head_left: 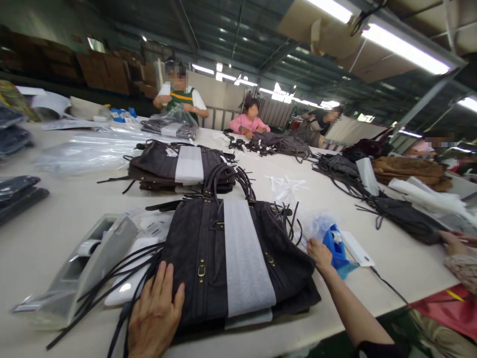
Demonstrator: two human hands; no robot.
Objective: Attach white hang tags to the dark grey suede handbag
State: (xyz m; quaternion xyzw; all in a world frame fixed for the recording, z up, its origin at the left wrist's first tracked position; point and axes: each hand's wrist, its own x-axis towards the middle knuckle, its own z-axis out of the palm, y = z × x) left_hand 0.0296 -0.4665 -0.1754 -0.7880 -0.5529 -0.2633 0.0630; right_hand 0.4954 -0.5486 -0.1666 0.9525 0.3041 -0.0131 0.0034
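A dark grey handbag (pixel 190 253) with a white paper band (pixel 248 258) around its middle lies in front of me, on top of at least one more dark bag. Flat on its lower left edge rests my left hand (pixel 156 308), fingers stretched out and dark straps beside it. My right hand (pixel 319 256) is at the bag's right edge, its fingers curled in against the side; the fingertips are partly hidden. Beyond it sits a blue tape dispenser (pixel 335 243) with crumpled clear plastic around it. The bag's handles (pixel 214 184) point away from me.
A grey tape dispenser (pixel 121 236) stands at left. Behind the handbag are more banded bags (pixel 156 164) and clear plastic sheets (pixel 89 149). A white corded device (pixel 357 248) lies at right. Several people work around the table (pixel 257 171), one person's hand (pixel 456 243) at far right.
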